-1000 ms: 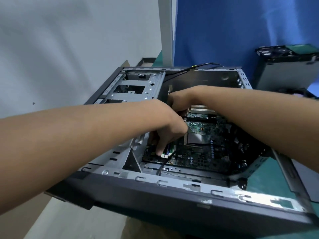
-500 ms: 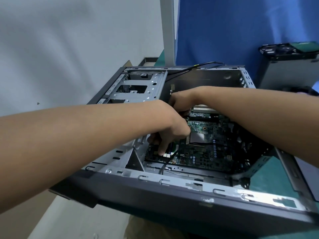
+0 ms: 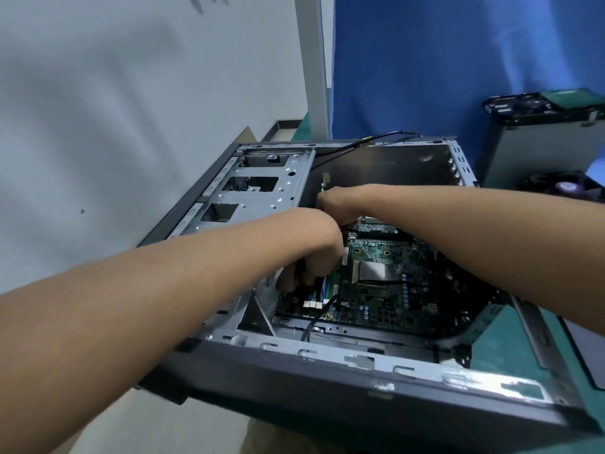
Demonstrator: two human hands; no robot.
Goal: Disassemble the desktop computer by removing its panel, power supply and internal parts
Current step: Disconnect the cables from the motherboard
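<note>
- Pale grey wall fills the left side of the room. A white post stands beside it, and a blue curtain hangs to the right of the post.
- The computer case lies on its side on a green table. Its side panel is off, so the open side faces up and you can look right in.
- In the left part of the case sits a silver metal cage with square holes in it.
- The left hand reaches down into the case, just to the right of that cage. Its fingers are curled and point down at the long slots on the left edge of the board. I cannot tell if they are gripping something or only pushing.
- The right hand comes in from the right side and sits just behind the left hand, a bit further back. Its fingers are hidden, so I cannot tell if they are open or closed.
- The green main board lies flat on the bottom of the case. It has a shiny silver square near its middle.
- A black wire runs from beside the slots, over the near edge of the board, down toward the case rim.
- Far to the right a grey box stands on the table, with a dark round fan low in front of it.
</note>
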